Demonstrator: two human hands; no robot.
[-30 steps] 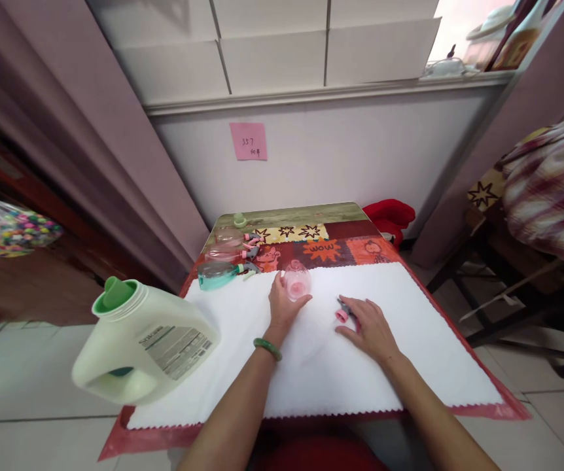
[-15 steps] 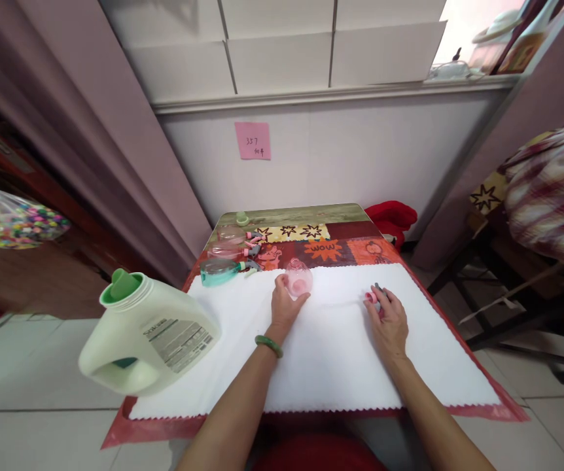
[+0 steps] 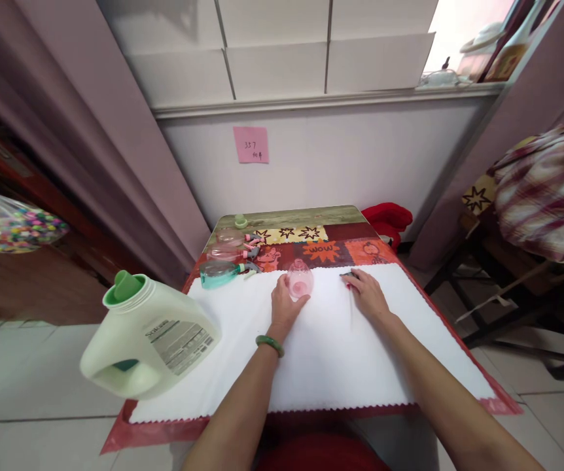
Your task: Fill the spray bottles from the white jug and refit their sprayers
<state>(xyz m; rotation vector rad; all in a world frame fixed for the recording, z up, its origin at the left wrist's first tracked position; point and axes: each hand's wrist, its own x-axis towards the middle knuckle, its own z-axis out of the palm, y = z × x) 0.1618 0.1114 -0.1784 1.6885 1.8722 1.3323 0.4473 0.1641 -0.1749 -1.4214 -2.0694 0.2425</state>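
Tiled room, viewed from head height, with a small table against a pale wall. Nearest, two bare forearms over a white cloth with a scalloped edge. At near left, a large pale-green jug, green spout piece in the mouth. Toward the middle of the cloth, a left hand, green bangle at the wrist, curved around the near left side of a clear pink bottle; grip parted by the bottle's width, thumb in front, fingers to the left. Bottle apparently upright, neck bare. To the right, apart from the bottle, a right hand, grip drawn together on a dark-and-pink spray head, mostly hidden by fingers. Below, a faint pale streak, probably a thin tube, too blurred for certainty. Step in hand, by judgement: steadying the bottle while handling the separate spray head. Next move likely to call for a firm left hold and care with the trailing tube. Farther off at left, three spray bottles on their sides, one teal, two pink; beyond, a small green ring-like piece. On the wall, a pink note, handwritten "357".
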